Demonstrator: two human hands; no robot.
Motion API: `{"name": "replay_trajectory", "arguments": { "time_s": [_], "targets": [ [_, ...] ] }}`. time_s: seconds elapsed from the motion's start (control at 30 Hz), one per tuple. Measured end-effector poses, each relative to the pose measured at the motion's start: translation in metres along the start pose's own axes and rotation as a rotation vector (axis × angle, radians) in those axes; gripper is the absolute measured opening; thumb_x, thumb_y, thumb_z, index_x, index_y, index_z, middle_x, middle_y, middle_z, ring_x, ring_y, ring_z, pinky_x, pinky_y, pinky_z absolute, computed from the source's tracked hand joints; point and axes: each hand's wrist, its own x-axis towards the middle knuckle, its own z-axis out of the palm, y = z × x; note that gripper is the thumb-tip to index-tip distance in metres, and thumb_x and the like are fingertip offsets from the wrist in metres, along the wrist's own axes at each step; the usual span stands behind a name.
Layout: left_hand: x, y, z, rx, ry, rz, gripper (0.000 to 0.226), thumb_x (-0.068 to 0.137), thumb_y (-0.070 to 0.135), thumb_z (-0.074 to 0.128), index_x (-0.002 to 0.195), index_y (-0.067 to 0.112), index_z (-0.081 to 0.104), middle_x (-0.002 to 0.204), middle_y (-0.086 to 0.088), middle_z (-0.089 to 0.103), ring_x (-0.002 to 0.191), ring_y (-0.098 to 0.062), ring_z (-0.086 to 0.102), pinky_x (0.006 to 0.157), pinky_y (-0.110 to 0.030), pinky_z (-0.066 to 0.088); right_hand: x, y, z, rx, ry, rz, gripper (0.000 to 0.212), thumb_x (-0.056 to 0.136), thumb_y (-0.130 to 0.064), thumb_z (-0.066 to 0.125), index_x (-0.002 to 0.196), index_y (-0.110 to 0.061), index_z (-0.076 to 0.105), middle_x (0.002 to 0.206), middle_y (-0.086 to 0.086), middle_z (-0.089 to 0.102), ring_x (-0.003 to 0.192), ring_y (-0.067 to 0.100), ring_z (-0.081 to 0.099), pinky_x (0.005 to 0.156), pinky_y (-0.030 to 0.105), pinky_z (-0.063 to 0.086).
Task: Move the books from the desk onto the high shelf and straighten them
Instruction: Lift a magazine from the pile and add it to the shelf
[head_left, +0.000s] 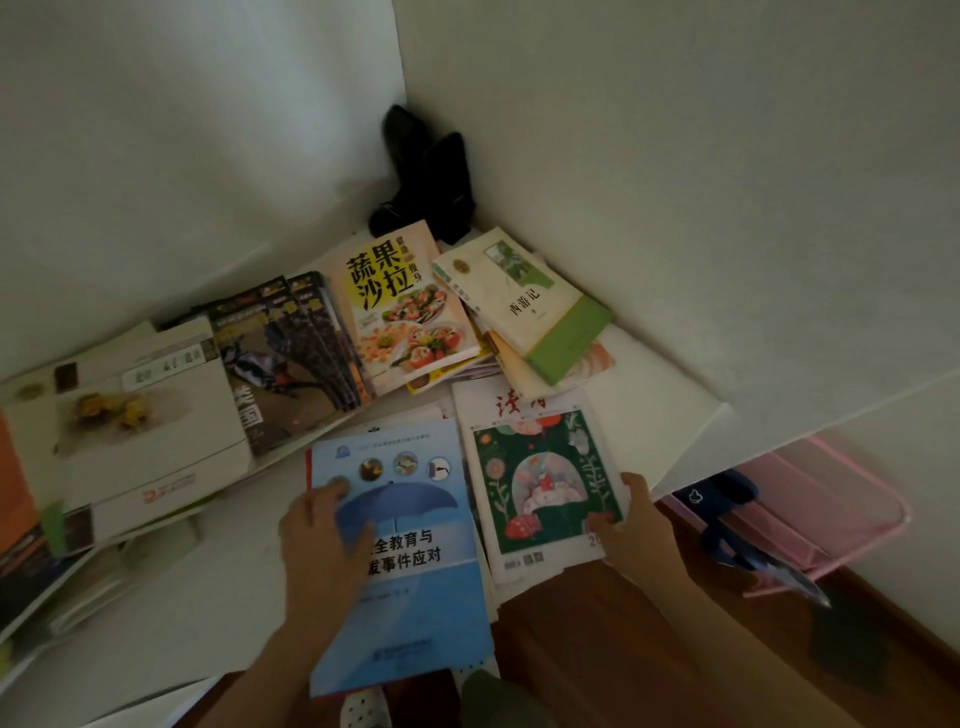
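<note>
Books lie scattered on a white desk (639, 410) set in a corner. My left hand (322, 535) rests on the left edge of a blue book (410, 597) with an umbrella picture, its thumb on the cover. My right hand (631, 525) grips the right edge of a green-covered magazine (540, 488) beside it. Behind them lie a salad cookbook (405, 306), a white-and-green book (530, 306) on a small pile, dark magazines (291, 364) and a white book (135, 415). No high shelf is in view.
Black objects (431, 182) stand in the far corner against the white walls. A pink wire rack (810, 509) with a dark blue item sits right of the desk, over a brown wooden floor (597, 649). More books crowd the desk's left edge (31, 561).
</note>
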Motion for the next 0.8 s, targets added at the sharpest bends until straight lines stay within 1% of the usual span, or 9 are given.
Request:
{"name": "replay_trajectory", "arguments": {
  "time_s": [0.1, 0.17, 0.3, 0.33, 0.4, 0.5, 0.57, 0.7, 0.8],
  "targets": [
    [0.003, -0.027, -0.002, -0.070, -0.125, -0.312, 0.078, 0.067, 0.046, 0.081, 0.128, 0.009, 0.050, 0.127, -0.019, 0.049, 0.118, -0.042, 0.046, 0.099, -0.054, 0.041, -0.003, -0.006, -0.005, 0.173, -0.081, 0.070, 0.041, 0.093, -0.017, 0.062, 0.122, -0.027, 0.034, 0.097, 0.002, 0.062, 0.076, 0.015, 0.068, 0.053, 0.032, 0.060],
    [0.002, -0.045, 0.009, -0.150, -0.135, -0.401, 0.093, 0.056, 0.069, 0.073, 0.125, 0.011, 0.051, 0.120, -0.017, 0.057, 0.109, -0.040, 0.056, 0.090, -0.057, 0.049, -0.006, -0.012, -0.010, 0.284, -0.102, 0.114, 0.039, 0.093, -0.015, 0.060, 0.124, -0.026, 0.038, 0.099, 0.006, 0.063, 0.080, 0.021, 0.069, 0.054, 0.036, 0.060],
    [-0.008, -0.035, 0.004, -0.195, -0.113, -0.390, 0.072, 0.072, 0.031, 0.082, 0.131, 0.008, 0.048, 0.125, -0.018, 0.051, 0.115, -0.040, 0.052, 0.098, -0.057, 0.044, -0.024, -0.018, -0.030, 0.516, -0.085, 0.202, 0.034, 0.094, -0.011, 0.058, 0.126, -0.021, 0.049, 0.105, 0.016, 0.065, 0.088, 0.027, 0.068, 0.063, 0.042, 0.059],
    [-0.010, -0.035, 0.001, -0.214, -0.122, -0.382, 0.071, 0.072, 0.030, 0.082, 0.131, 0.010, 0.048, 0.126, -0.017, 0.050, 0.116, -0.039, 0.051, 0.099, -0.057, 0.044, -0.033, -0.017, -0.035, 0.566, -0.107, 0.205, 0.032, 0.095, -0.011, 0.058, 0.125, -0.020, 0.051, 0.105, 0.015, 0.066, 0.090, 0.026, 0.067, 0.066, 0.041, 0.058],
    [-0.014, -0.032, -0.006, -0.270, -0.145, -0.369, 0.069, 0.072, 0.035, 0.081, 0.129, 0.015, 0.048, 0.125, -0.015, 0.052, 0.113, -0.037, 0.055, 0.096, -0.053, 0.048, -0.054, -0.015, -0.035, 0.641, -0.156, 0.199, 0.027, 0.095, -0.012, 0.057, 0.121, -0.020, 0.053, 0.107, 0.012, 0.065, 0.093, 0.024, 0.064, 0.070, 0.038, 0.055],
    [-0.017, -0.025, -0.020, -0.444, -0.151, -0.456, 0.053, 0.087, 0.017, 0.068, 0.133, 0.003, 0.045, 0.123, -0.016, 0.055, 0.098, -0.025, 0.057, 0.081, -0.035, 0.049, -0.077, -0.020, -0.010, 0.684, -0.167, 0.193, 0.032, 0.091, -0.013, 0.061, 0.122, -0.019, 0.054, 0.113, 0.011, 0.064, 0.100, 0.027, 0.064, 0.067, 0.036, 0.055],
    [-0.021, -0.022, -0.028, -0.568, -0.169, -0.571, 0.046, 0.095, 0.022, 0.058, 0.134, 0.000, 0.045, 0.122, -0.015, 0.058, 0.095, -0.023, 0.057, 0.077, -0.033, 0.046, -0.093, -0.031, 0.020, 0.669, -0.138, 0.159, 0.039, 0.088, -0.014, 0.066, 0.124, -0.019, 0.052, 0.114, 0.010, 0.064, 0.102, 0.027, 0.065, 0.066, 0.034, 0.058],
    [-0.015, -0.029, -0.032, -0.770, -0.256, -0.678, 0.042, 0.095, 0.041, 0.055, 0.104, 0.001, 0.064, 0.103, -0.018, 0.068, 0.084, -0.027, 0.064, 0.065, -0.031, 0.048, -0.115, -0.054, 0.080, 0.585, -0.035, 0.065, 0.040, 0.088, -0.014, 0.067, 0.123, -0.022, 0.048, 0.111, 0.004, 0.064, 0.095, 0.020, 0.068, 0.064, 0.038, 0.061],
    [-0.013, -0.025, -0.036, -0.773, -0.315, -0.694, 0.048, 0.088, 0.051, 0.061, 0.100, 0.005, 0.063, 0.093, -0.012, 0.069, 0.082, -0.025, 0.065, 0.064, -0.031, 0.051, -0.117, -0.058, 0.109, 0.400, 0.014, -0.014, 0.041, 0.091, -0.021, 0.065, 0.127, -0.024, 0.044, 0.111, -0.003, 0.060, 0.098, 0.015, 0.065, 0.076, 0.041, 0.061]
  ]
}}
